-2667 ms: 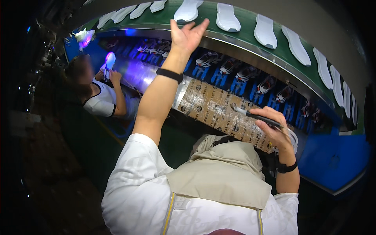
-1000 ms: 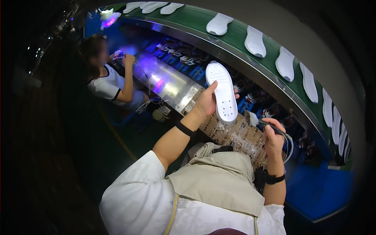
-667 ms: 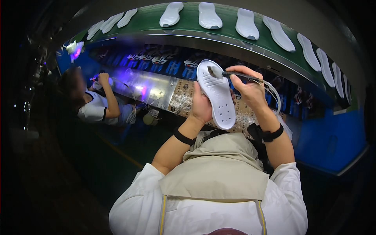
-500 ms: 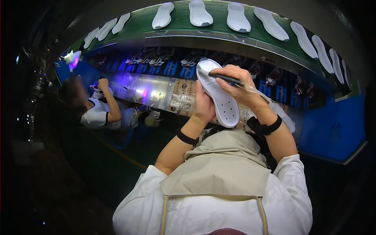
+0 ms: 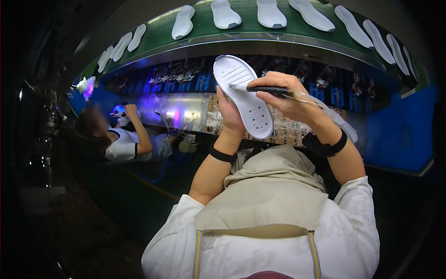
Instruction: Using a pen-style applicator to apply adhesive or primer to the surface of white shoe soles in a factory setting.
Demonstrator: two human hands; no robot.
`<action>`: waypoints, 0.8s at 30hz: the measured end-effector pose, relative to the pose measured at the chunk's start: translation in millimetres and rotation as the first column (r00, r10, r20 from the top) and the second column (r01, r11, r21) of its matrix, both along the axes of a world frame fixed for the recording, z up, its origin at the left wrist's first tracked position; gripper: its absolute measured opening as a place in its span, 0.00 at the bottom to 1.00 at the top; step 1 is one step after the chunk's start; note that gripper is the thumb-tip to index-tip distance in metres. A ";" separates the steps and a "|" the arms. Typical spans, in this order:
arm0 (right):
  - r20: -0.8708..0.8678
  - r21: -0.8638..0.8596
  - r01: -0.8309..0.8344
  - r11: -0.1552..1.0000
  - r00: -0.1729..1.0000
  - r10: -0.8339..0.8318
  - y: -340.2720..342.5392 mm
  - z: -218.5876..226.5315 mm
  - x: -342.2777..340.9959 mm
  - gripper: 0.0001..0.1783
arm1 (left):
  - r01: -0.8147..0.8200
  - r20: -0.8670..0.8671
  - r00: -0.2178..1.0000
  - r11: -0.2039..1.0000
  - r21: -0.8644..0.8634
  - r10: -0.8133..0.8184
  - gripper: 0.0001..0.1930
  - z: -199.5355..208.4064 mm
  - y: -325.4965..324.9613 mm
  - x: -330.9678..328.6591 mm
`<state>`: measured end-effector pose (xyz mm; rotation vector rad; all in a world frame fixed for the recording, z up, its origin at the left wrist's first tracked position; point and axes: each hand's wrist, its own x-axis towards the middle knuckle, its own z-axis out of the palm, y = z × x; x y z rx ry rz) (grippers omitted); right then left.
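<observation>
The white sole point(image 5: 254, 106) sits over the desk point(image 5: 290, 136), holed end toward five o'clock, my left hand's point(image 5: 230, 114) grip clamped on its eight-o'clock edge. Brushing looks underway: from three o'clock my right hand point(image 5: 284, 95), its grip clamped on the black-handled brush point(image 5: 268, 89), brings the tip to mid-sole; how much remains I can't tell. More soles point(image 5: 272, 14) lie toward twelve, unheld.

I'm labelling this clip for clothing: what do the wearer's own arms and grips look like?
The left grip and right grip are bare, with no gloves. A plain black band rings each forearm near the wrist: the left band is narrow, the right band bulkier. The short left sleeve and right sleeve are white, with a faint pattern.
</observation>
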<state>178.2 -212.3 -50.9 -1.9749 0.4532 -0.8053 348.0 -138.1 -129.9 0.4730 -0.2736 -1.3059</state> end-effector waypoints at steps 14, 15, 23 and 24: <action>-0.073 -0.150 -0.411 0.899 0.912 0.404 25.9 20.6 -2.1 0.20 | 0.170 -0.016 0.983 0.949 -0.266 -0.181 0.45 32.8 -20.1 42.3; -0.007 -0.013 -0.430 0.903 0.903 0.430 25.5 20.5 -2.6 0.21 | 0.164 -0.023 0.984 0.949 -0.268 -0.176 0.45 35.3 -21.7 45.1; -0.176 -0.165 -0.568 0.806 0.821 0.543 18.7 41.4 -1.2 0.18 | 0.230 0.143 0.969 0.949 -0.217 -0.202 0.49 70.7 -21.2 60.5; -0.127 -0.133 -0.387 0.912 0.920 0.371 21.1 41.7 0.9 0.18 | 0.272 0.231 0.947 0.938 -0.213 -0.222 0.50 73.8 -20.5 62.8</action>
